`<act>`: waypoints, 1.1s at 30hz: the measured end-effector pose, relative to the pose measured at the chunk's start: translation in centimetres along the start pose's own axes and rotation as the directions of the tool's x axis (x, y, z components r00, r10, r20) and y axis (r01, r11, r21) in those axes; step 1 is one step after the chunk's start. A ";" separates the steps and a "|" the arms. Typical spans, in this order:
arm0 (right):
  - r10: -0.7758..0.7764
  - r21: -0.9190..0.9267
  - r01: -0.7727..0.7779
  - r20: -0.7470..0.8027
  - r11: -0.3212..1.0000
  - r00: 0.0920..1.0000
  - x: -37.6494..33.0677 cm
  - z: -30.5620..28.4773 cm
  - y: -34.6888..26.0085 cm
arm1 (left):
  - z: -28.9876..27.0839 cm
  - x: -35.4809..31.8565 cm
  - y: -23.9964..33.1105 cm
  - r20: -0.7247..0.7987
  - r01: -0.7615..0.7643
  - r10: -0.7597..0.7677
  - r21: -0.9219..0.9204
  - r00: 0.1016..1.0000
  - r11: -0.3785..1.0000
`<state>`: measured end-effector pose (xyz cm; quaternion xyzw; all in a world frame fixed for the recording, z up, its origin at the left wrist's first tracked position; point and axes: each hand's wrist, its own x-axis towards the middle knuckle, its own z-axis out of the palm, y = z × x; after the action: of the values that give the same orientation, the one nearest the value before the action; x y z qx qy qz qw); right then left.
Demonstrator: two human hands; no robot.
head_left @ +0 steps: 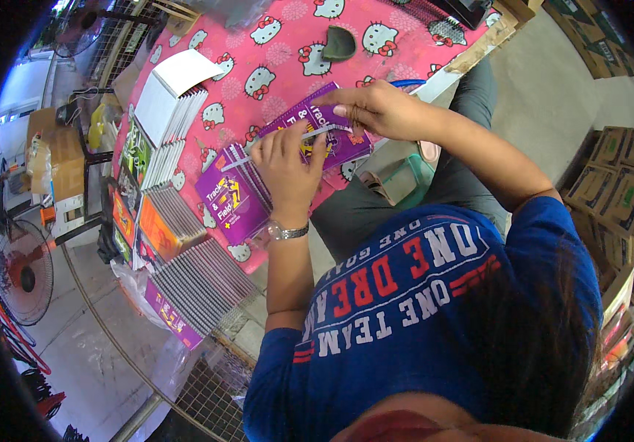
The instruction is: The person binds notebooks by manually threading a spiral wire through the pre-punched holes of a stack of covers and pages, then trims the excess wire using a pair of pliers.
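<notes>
My left hand point(289, 166), with a metal-band wristwatch point(287, 232), is closed over the near left edge of a purple printed booklet point(340, 149), its thumb on the cover. A narrow pale strip point(326, 131) runs across this booklet between my hands; whether it is binding wire I cannot tell. At the booklet's far right edge, my right hand point(384, 110) pinches the purple sheet between thumb and fingers. More purple booklets point(225, 197) lie overlapped just left of my left wrist, with pale spines showing.
A pink patterned tablecloth point(280, 55) covers the table. On the left are white-paged booklets point(173, 103), orange booklets point(169, 221) and a row of wire-bound booklets point(202, 283). A dark green rounded piece point(340, 44) lies farther back. Cartons point(615, 184) stand right; a fan point(26, 272) stands left.
</notes>
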<state>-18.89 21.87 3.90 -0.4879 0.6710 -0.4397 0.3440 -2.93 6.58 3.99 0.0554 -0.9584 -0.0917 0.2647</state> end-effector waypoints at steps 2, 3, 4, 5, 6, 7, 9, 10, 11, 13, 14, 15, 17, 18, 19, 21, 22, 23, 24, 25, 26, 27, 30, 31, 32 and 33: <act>0.026 0.094 -0.022 -0.050 0.995 0.998 -0.2 0.1 -0.9 | 0.3 0.1 0.6 0.009 -0.004 0.004 0.010 1.000 1.000; 0.022 0.094 -0.018 -0.048 0.995 0.999 -0.4 0.4 -0.9 | 0.6 0.0 0.7 0.004 -0.064 0.064 -0.006 0.998 0.998; -0.165 -0.113 0.151 -0.129 0.982 0.978 -0.8 0.6 -0.7 | 0.8 0.1 0.9 -0.003 -0.128 0.128 -0.027 0.992 0.991; -0.357 -0.326 0.290 -0.167 0.900 0.919 -1.0 0.7 -0.6 | 0.9 0.2 1.1 -0.005 -0.130 0.130 -0.027 0.992 0.991; -0.369 -0.340 0.297 -0.172 0.892 0.913 -1.0 0.6 -0.6 | 0.9 0.2 1.3 0.015 -0.115 0.115 -0.020 0.993 0.993; -0.369 -0.341 0.296 -0.174 0.892 0.913 -1.1 0.5 -1.4 | 0.9 0.3 1.4 0.038 -0.100 0.101 -0.014 0.994 0.995; -0.012 -0.370 -0.012 -0.061 0.929 0.998 -1.4 0.4 -3.1 | 0.5 0.2 1.5 0.071 -0.077 0.078 -0.013 0.994 0.997; -0.014 -0.370 -0.010 -0.062 0.929 0.998 -1.3 0.4 -3.1 | 0.3 0.2 1.6 0.103 -0.056 0.057 -0.014 0.993 0.998; -0.099 -0.380 0.074 -0.047 0.922 0.994 -1.1 0.3 -3.1 | 0.2 0.2 1.6 0.102 -0.056 0.057 -0.011 0.993 0.998; -0.186 -0.387 0.160 -0.029 0.908 0.982 0.2 -0.2 -2.3 | 0.1 0.0 1.6 0.124 -0.036 0.038 -0.011 0.992 0.999; -0.040 -0.116 0.044 0.038 0.992 0.998 2.1 -1.0 -0.8 | 0.0 -0.1 1.6 0.126 -0.036 0.037 -0.007 0.991 0.999; 0.084 0.151 -0.105 0.140 0.983 0.987 4.2 -2.0 1.3 | 0.0 -0.2 1.5 0.110 -0.055 0.055 0.000 0.992 0.998; -0.264 -0.624 0.101 -0.174 0.775 0.949 8.8 -3.6 8.3 | 0.2 0.1 1.5 0.089 -0.093 0.092 -0.001 0.992 0.996; -0.350 -0.806 0.074 -0.171 0.587 0.921 9.9 -4.6 11.8 | 0.4 0.1 1.3 0.118 -0.077 0.078 -0.018 0.990 0.997; -0.392 -0.871 0.065 -0.152 0.487 0.907 10.4 -4.6 12.3 | 0.4 -0.3 1.0 0.156 -0.046 0.049 -0.023 0.987 0.999; -0.260 -0.846 0.073 -0.079 0.528 0.962 11.2 -5.8 13.0 | 0.4 -0.7 0.5 0.141 -0.049 0.041 0.048 0.989 0.998; -0.095 -0.735 0.084 0.027 0.673 0.995 12.0 -6.1 12.2 | 0.4 -1.1 -0.1 0.126 -0.036 0.020 0.124 0.992 0.992; -0.042 -0.485 0.063 0.055 0.872 0.998 11.9 -5.7 10.2 | 0.3 -1.7 -0.5 0.131 -0.025 0.007 0.131 0.991 0.991; 0.004 -0.186 0.015 0.100 0.982 0.995 10.7 -4.7 7.2 | -0.1 -2.5 -0.7 0.083 0.091 -0.112 0.219 0.990 0.971; -0.081 0.156 0.044 0.238 0.987 0.968 9.0 -4.3 4.7 | -0.2 -2.9 -0.9 0.022 0.200 -0.216 0.293 0.976 0.935; -0.199 0.479 0.018 0.330 0.878 0.923 7.5 -3.8 3.0 | -0.1 -3.3 -1.5 0.006 0.227 -0.236 0.260 0.972 0.939; -0.193 0.482 0.013 0.325 0.876 0.926 6.8 -3.1 2.5 | 0.2 -3.3 -1.7 0.014 0.223 -0.234 0.255 0.972 0.941; -0.202 0.092 0.180 0.414 0.979 0.888 6.4 -2.4 2.0 | 0.9 -3.1 -2.2 -0.032 0.198 -0.195 0.112 0.980 0.974; -0.201 0.088 0.180 0.413 0.980 0.888 6.2 -2.5 2.3 | 1.0 -2.8 -2.2 -0.035 0.197 -0.194 0.110 0.980 0.974; -0.313 0.501 0.074 0.414 0.863 0.855 5.9 -2.6 2.6 | 1.0 -2.6 -2.1 -0.037 0.195 -0.192 0.096 0.981 0.976; -0.418 0.812 -0.064 0.365 0.581 0.832 5.8 -2.6 2.8 | 1.0 -2.5 -2.0 -0.040 0.194 -0.191 0.082 0.981 0.978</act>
<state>-23.85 17.41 2.10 -0.4488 0.2285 -0.5756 0.6442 -1.24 5.19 1.51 0.1605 -0.9472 -0.0747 0.2673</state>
